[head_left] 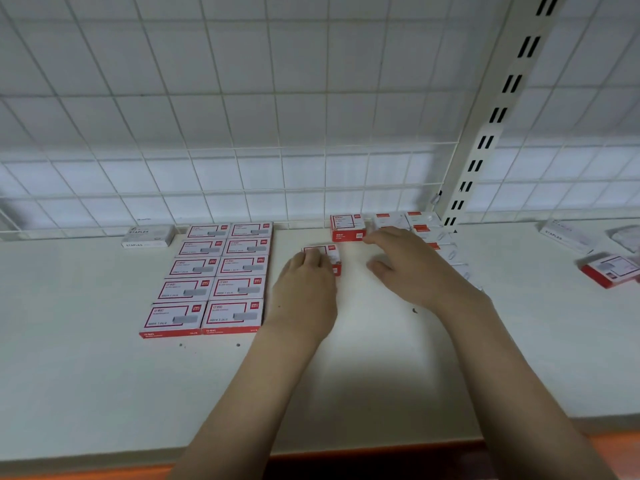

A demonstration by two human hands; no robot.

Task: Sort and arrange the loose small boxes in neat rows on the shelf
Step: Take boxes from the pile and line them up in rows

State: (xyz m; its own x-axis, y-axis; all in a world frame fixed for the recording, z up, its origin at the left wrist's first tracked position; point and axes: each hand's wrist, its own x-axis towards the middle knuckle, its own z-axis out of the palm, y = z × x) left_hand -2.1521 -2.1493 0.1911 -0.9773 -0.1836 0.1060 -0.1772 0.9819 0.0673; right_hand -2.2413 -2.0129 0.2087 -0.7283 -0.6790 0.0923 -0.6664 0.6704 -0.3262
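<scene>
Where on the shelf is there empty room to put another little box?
Bare shelf lies in front of the red-and-white rows and left of them. There's a gap between those rows and the left hand. It's crowded behind the right hand, by the post.

bare shelf (86, 375) lies in front; box rows (214, 275) block the left-centre

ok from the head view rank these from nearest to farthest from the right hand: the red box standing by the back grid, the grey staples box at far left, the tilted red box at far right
1. The red box by the back grid, just beyond the right hand, at its fingers.
2. The tilted red box, loose at the shelf's far right.
3. The grey staples box, far left at the back, beyond the neat rows of boxes.
</scene>
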